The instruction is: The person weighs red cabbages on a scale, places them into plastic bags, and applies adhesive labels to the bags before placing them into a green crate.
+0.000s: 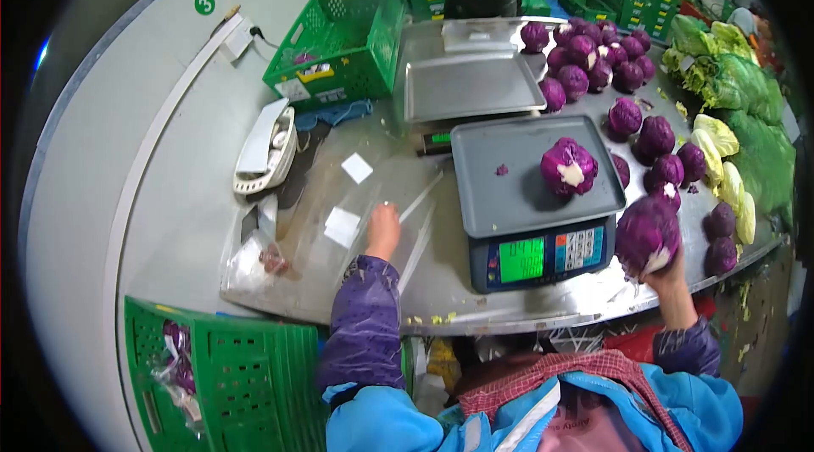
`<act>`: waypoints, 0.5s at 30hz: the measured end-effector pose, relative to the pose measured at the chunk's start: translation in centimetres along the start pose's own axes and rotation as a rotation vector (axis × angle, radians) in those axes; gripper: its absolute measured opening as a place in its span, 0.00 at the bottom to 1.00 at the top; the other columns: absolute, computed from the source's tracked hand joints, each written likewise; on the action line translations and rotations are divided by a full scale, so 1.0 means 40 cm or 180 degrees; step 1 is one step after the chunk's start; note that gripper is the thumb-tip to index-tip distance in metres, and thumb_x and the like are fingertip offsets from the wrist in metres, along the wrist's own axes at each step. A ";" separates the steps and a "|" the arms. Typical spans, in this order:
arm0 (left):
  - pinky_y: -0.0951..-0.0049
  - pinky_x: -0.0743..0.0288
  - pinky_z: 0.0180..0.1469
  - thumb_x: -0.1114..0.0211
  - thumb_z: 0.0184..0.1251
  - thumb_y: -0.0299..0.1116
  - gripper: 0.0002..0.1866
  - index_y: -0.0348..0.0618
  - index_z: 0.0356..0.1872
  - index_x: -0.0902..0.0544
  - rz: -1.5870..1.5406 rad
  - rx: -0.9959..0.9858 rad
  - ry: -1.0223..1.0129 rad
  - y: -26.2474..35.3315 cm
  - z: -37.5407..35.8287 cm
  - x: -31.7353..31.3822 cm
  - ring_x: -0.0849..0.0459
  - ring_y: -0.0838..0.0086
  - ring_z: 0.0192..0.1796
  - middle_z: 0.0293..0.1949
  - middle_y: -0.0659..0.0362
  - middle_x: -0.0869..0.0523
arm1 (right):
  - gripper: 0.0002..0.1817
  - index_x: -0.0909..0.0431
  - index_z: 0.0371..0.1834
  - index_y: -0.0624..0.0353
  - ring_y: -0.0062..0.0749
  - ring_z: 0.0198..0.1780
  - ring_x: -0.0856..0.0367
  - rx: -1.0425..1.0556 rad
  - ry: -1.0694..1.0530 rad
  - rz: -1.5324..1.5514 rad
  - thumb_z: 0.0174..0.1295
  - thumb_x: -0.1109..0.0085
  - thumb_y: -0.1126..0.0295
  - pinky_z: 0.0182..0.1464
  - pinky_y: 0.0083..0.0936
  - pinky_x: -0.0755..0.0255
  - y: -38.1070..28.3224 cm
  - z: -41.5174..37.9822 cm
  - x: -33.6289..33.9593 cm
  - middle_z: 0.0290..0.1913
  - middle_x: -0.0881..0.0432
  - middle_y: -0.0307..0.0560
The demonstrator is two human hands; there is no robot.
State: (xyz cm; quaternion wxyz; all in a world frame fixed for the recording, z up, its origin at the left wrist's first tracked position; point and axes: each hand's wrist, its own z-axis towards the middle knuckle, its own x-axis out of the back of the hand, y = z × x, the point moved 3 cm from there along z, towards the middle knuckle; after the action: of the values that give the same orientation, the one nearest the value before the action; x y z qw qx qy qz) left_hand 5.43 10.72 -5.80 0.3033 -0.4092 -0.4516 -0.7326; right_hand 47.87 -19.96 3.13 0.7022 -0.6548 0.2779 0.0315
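- Right grip (pixel 670 277) — it is grasping one purple cabbage (pixel 648 231)
- Left of it: the scale (pixel 485 227), bearing another cabbage (pixel 569 167)
- Left grip (pixel 384 231) — clenched or holding, I cannot tell

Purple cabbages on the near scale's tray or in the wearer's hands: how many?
2: one purple cabbage sits on the grey tray of the near scale; the held cabbage is in the right hand. Neither is hidden.
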 end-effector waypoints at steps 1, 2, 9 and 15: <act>0.58 0.25 0.38 0.42 0.56 0.29 0.07 0.36 0.32 0.20 0.0362 -0.0080 -0.0132 -0.035 0.022 -0.041 0.19 0.51 0.38 0.34 0.48 0.18 | 0.30 0.38 0.62 0.51 0.43 0.61 0.33 -0.0351 -0.0007 0.0694 0.61 0.56 0.47 0.62 0.46 0.38 0.011 -0.023 -0.036 0.60 0.32 0.47; 0.57 0.24 0.38 0.42 0.56 0.29 0.06 0.37 0.30 0.20 0.0724 -0.0150 -0.0258 -0.062 0.042 -0.081 0.19 0.52 0.38 0.34 0.47 0.19 | 0.30 0.38 0.62 0.53 0.44 0.60 0.33 -0.0707 -0.0029 0.1383 0.60 0.55 0.47 0.62 0.46 0.38 0.020 -0.046 -0.097 0.60 0.31 0.48; 0.62 0.22 0.37 0.43 0.56 0.25 0.10 0.45 0.40 0.25 0.1558 0.0245 0.0086 -0.091 0.097 -0.170 0.19 0.59 0.41 0.38 0.54 0.22 | 0.33 0.38 0.61 0.59 0.48 0.58 0.31 -0.1423 0.0126 0.1077 0.56 0.51 0.49 0.62 0.48 0.38 0.093 -0.121 -0.196 0.58 0.31 0.55; 0.58 0.26 0.34 0.48 0.62 0.28 0.07 0.42 0.39 0.26 0.0653 0.0125 0.0611 -0.127 0.127 0.001 0.20 0.54 0.35 0.32 0.50 0.21 | 0.32 0.39 0.61 0.60 0.48 0.59 0.30 -0.2040 -0.0101 0.0704 0.57 0.49 0.53 0.62 0.47 0.38 0.161 -0.087 -0.251 0.58 0.31 0.55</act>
State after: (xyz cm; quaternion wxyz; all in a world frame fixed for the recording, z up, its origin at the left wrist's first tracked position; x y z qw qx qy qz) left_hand 2.94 17.42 -6.55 0.4264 -0.3752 -0.3905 -0.7245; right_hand 35.53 -19.12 1.69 0.4573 -0.8075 0.3122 0.2033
